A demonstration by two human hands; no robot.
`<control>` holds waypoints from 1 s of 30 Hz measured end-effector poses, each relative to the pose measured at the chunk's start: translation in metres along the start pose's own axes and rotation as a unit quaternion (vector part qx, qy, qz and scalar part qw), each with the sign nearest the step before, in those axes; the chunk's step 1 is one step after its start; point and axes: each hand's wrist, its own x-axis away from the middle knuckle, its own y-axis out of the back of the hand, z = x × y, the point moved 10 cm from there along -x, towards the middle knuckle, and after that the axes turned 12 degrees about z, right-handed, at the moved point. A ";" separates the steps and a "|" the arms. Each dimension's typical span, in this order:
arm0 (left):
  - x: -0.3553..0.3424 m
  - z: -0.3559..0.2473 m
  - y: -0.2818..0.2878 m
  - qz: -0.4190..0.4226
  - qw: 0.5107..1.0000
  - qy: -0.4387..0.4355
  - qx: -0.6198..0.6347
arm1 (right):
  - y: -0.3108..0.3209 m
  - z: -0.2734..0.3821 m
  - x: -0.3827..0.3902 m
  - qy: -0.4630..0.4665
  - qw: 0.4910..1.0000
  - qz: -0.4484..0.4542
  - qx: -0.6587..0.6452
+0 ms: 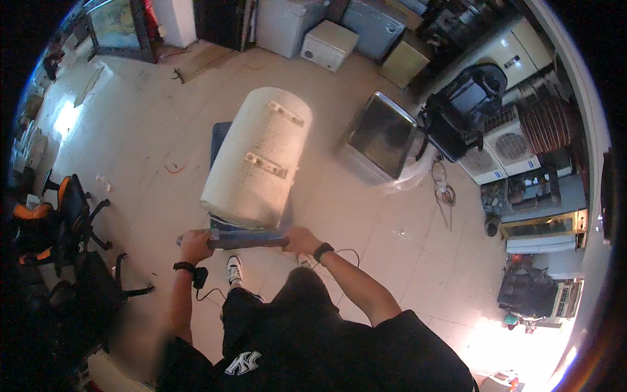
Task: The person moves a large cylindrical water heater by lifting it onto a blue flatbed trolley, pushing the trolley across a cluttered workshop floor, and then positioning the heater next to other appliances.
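Note:
My left hand (196, 247) and my right hand (300, 240) are closed around the two ends of a dark grey push handle (248, 240). Beyond it a blue platform trolley (220, 134) shows at the edges of its load. On that lies a large white cylindrical tank (261, 147), resembling a water heater, with two metal brackets (268, 164) on its upper side. The tank leans away from me toward the upper right and covers most of the platform. Black bands are on both wrists, and a thin black cable hangs near each.
Office chairs (72, 209) with orange parts crowd the left. To the right stand a steel-topped box (383, 137) partly in plastic, a black chair (467, 104), air-conditioner units (513, 147) and coiled cable (444, 193). White appliances (329, 44) line the back. Tiled floor (150, 124) surrounds the trolley.

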 end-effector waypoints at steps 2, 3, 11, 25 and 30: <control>-0.002 0.005 0.004 0.033 0.999 -0.030 -0.005 | -0.002 0.014 0.006 0.018 0.998 -0.052 0.019; 0.002 0.016 0.008 0.057 0.998 -0.024 -0.010 | -0.016 0.013 -0.001 -0.043 0.997 0.034 -0.050; -0.032 0.108 0.065 0.174 0.979 -0.023 -0.108 | -0.002 0.099 -0.063 -0.091 0.992 0.007 -0.088; -0.245 0.205 0.137 0.198 0.963 -0.027 -0.179 | 0.087 0.053 -0.218 -0.165 0.976 -0.101 -0.100; -0.319 0.207 0.187 0.079 0.978 0.000 -0.191 | 0.130 0.043 -0.264 -0.163 0.963 -0.123 -0.176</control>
